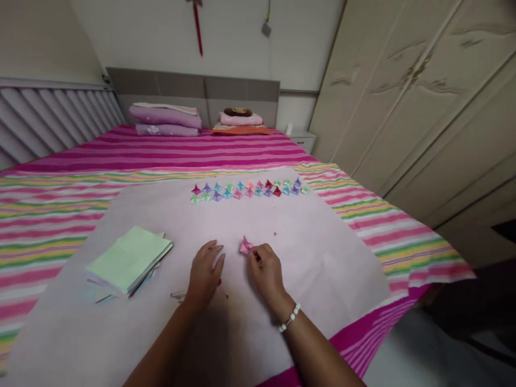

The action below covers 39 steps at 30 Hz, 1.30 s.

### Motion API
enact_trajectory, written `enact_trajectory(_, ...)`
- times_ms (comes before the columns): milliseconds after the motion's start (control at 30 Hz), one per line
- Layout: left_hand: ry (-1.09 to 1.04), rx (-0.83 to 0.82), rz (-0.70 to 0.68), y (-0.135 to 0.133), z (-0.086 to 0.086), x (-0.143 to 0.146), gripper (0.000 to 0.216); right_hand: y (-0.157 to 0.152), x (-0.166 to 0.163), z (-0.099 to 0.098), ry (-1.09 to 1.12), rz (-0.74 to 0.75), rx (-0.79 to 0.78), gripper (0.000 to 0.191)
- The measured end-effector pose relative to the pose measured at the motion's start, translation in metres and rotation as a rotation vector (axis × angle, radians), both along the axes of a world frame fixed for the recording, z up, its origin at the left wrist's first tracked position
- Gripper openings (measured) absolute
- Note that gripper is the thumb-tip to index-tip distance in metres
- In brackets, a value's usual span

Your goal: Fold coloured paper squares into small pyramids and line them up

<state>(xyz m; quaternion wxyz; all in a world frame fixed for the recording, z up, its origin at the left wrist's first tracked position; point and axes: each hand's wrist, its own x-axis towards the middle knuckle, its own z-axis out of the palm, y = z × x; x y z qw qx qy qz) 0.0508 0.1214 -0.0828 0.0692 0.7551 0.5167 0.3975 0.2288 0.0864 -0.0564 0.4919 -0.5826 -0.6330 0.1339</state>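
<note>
A small folded pink origami piece (245,245) is pinched at its right side by my right hand (266,271), which wears a white beaded bracelet on the wrist. My left hand (205,274) hovers or rests just left of it, fingers apart, holding nothing. Beside and partly behind the left hand lie a small pale object (177,295) I cannot make out and tiny red bits (220,281). Farther off, two rows of small folded origami pieces (237,193) in several colours stand on the pale sheet (334,258).
A stack of coloured paper (131,258), pale green on top, lies at the left of the sheet. The sheet covers part of a striped bed (374,220). Folded purple bedding (167,119) and a pink pillow (241,119) sit by the headboard. A wardrobe (387,86) stands at the right.
</note>
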Motion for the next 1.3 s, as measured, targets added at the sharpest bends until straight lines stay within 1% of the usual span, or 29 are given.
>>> enact_trajectory(100, 0.19, 0.056, 0.055, 0.009, -0.019, 0.003, 0.04, 0.021, 0.036, 0.013, -0.027, -0.081, 0.016, 0.016)
enact_trajectory(167, 0.296, 0.072, 0.06, 0.013, -0.031, 0.006, 0.04, 0.038, 0.064, 0.017, -0.09, -0.144, -0.012, 0.015)
enact_trajectory(233, 0.352, 0.091, 0.074, 0.015, -0.04, 0.008, 0.042, 0.057, 0.094, 0.019, -0.153, -0.216, -0.062, 0.016)
enact_trajectory(300, 0.377, 0.103, 0.081, 0.015, -0.045, 0.008, 0.043, 0.075, 0.124, 0.019, -0.172, -0.279, -0.086, 0.017)
enact_trajectory(433, 0.412, 0.115, 0.086, 0.015, -0.048, 0.006, 0.044, 0.109, 0.18, 0.022, -0.216, -0.446, -0.157, 0.021)
enact_trajectory(533, 0.43, 0.13, 0.091, 0.017, -0.05, 0.004, 0.045, 0.131, 0.212, 0.026, -0.252, -0.546, -0.222, 0.02)
enact_trajectory(600, 0.447, 0.141, 0.093, 0.018, -0.052, 0.002, 0.045, 0.143, 0.227, 0.027, -0.267, -0.602, -0.26, 0.019)
enact_trajectory(767, 0.483, 0.183, 0.089, 0.021, -0.056, 0.001, 0.045, 0.163, 0.246, 0.022, -0.285, -0.685, -0.32, 0.02)
enact_trajectory(967, 0.499, 0.142, 0.113, 0.019, -0.055, 0.0, 0.047, 0.176, 0.253, 0.013, -0.301, -0.683, -0.33, 0.019)
enact_trajectory(1133, 0.47, 0.108, 0.1, 0.021, -0.057, -0.004, 0.044, 0.176, 0.254, 0.008, -0.306, -0.656, -0.335, 0.019)
enact_trajectory(1233, 0.401, 0.099, 0.095, 0.022, -0.059, -0.006, 0.042, 0.172, 0.253, 0.008, -0.303, -0.64, -0.327, 0.022)
enact_trajectory(1300, 0.326, 0.103, 0.099, 0.02, -0.056, -0.006, 0.04, 0.167, 0.251, 0.009, -0.297, -0.639, -0.308, 0.028)
